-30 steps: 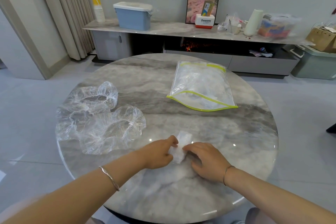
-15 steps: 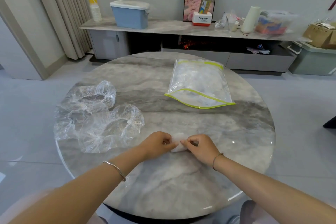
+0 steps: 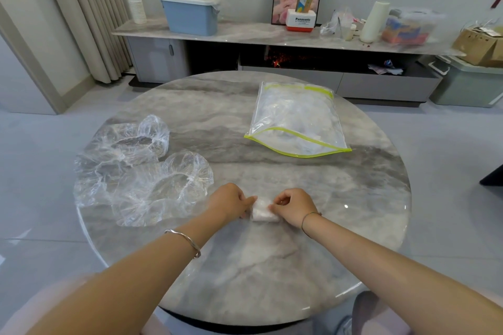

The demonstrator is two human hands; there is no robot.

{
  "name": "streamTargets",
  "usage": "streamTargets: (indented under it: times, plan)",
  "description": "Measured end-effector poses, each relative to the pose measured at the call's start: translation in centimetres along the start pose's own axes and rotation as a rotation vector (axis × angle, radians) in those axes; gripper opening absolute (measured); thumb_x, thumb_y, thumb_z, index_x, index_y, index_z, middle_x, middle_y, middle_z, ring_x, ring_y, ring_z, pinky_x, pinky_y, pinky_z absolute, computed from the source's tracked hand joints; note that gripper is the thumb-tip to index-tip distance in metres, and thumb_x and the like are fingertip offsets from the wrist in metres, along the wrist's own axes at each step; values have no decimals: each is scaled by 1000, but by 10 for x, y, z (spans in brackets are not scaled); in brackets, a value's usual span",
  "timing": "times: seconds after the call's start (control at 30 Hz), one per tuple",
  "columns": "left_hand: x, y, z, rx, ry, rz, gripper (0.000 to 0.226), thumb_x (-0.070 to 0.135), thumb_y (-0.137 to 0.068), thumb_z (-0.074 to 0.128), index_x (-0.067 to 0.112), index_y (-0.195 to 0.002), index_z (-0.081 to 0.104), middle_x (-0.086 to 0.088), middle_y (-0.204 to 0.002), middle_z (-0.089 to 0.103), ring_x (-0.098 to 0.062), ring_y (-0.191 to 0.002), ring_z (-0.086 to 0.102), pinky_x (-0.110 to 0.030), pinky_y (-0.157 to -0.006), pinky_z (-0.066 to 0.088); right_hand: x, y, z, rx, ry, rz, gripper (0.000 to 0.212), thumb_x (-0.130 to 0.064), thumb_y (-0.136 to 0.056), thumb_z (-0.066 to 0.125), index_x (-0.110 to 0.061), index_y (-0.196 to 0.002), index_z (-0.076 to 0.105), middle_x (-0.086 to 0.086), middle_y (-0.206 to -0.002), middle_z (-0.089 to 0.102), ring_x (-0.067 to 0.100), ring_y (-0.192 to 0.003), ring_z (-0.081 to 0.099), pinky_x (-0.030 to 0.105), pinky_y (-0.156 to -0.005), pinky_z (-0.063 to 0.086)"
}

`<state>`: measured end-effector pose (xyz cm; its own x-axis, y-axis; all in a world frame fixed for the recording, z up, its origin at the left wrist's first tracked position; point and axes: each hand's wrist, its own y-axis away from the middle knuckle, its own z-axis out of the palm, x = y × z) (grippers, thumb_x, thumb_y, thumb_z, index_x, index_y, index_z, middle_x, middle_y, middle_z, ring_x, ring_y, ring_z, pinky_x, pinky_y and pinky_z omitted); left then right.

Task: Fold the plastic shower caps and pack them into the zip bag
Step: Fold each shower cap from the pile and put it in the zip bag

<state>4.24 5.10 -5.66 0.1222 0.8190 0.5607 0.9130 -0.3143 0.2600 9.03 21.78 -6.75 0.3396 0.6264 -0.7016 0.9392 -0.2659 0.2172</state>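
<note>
While both hands meet at near middle of bench (image 3: 272, 266), left hand (image 3: 231, 202) pinches left end of folded shower cap (image 3: 261, 213), right hand (image 3: 292, 207) pinches right end, fingers curled. Small white bundle lies on bench between them. Loose shower caps (image 3: 141, 168) heaped left. Zip bag (image 3: 296, 119) lies far right, well apart.

The person is wearing a plain silver bangle (image 3: 187, 241) on the left wrist, sitting loose behind the left grip (image 3: 231, 202); the right wrist is carrying a thin dark bracelet (image 3: 309, 221) just behind the right grip (image 3: 295, 208); the left forearm (image 3: 130, 275) and right forearm (image 3: 394, 266) are showing bare; pale pinkish clothing (image 3: 60, 299) is blurring in at the bottom edge.
</note>
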Motion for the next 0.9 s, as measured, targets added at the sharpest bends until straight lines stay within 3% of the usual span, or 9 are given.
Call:
streamTargets:
  times: [0.07,0.17,0.23,0.3,0.43,0.57,0.73,0.83,0.9]
  plan:
    - [-2,-3,-2,43,0,-28,48,40,-92,55,18,-49,53,3,-57,61,-15,-60,58,-24,-62,46,-1,-3,1,-19,-54,26,23,-14,-74,75,-25,-60,60,-6,-66,61,7,-63,57,24,-67,49]
    - [-2,-9,-5,92,93,-66,32,41,-93,49,19,-70,52,3,-69,68,-17,-70,60,-25,-62,42,-6,-8,-4,26,-365,100,26,-1,-80,67,-16,-63,54,2,-54,58,3,-37,52,19,-41,45]
    - [2,-18,-9,131,221,-55,23,40,-95,47,20,-85,53,4,-80,69,-18,-79,62,-27,-70,44,-9,-19,-18,215,-488,-6,30,6,-80,61,-18,-66,50,6,-61,62,12,-48,60,26,-52,50]
    - [7,-32,-15,176,329,-15,20,37,-95,47,19,-101,54,0,-96,68,-20,-92,62,-31,-77,46,-12,-31,-37,356,-390,-235,28,3,-80,62,-22,-73,51,-1,-78,64,14,-72,64,28,-72,51]
    - [20,-57,-20,238,342,68,47,30,-95,50,12,-137,38,-6,-137,46,-24,-120,49,-34,-100,39,-3,-52,-47,267,22,-482,29,-12,-89,59,-11,-117,54,-1,-118,60,15,-110,58,25,-94,43]
    - [36,-90,-20,378,0,278,76,30,-92,54,21,-151,8,-3,-158,5,-23,-144,13,-35,-114,18,14,-93,-32,177,417,-421,53,-32,-97,40,-10,-144,30,6,-151,33,23,-136,33,31,-112,23]
    - [51,-149,-26,388,-119,254,73,29,-95,50,33,-150,3,-1,-159,3,-28,-142,16,-39,-114,21,17,-140,-31,254,796,-365,87,-55,-76,-10,-20,-145,31,1,-156,21,26,-146,5,36,-109,-21]
    - [52,-169,-26,397,-214,216,55,21,-100,38,31,-150,15,1,-158,14,-28,-133,30,-38,-106,31,15,-163,-38,178,821,-253,86,-58,-74,-16,-30,-148,19,-6,-159,5,24,-145,-7,44,-109,-20]
    - [51,-175,-25,414,-234,207,51,14,-100,36,29,-148,23,2,-155,23,-28,-126,37,-37,-101,35,14,-177,-46,175,822,-176,64,-57,-92,0,-32,-148,16,-8,-158,3,25,-145,-4,48,-113,-12]
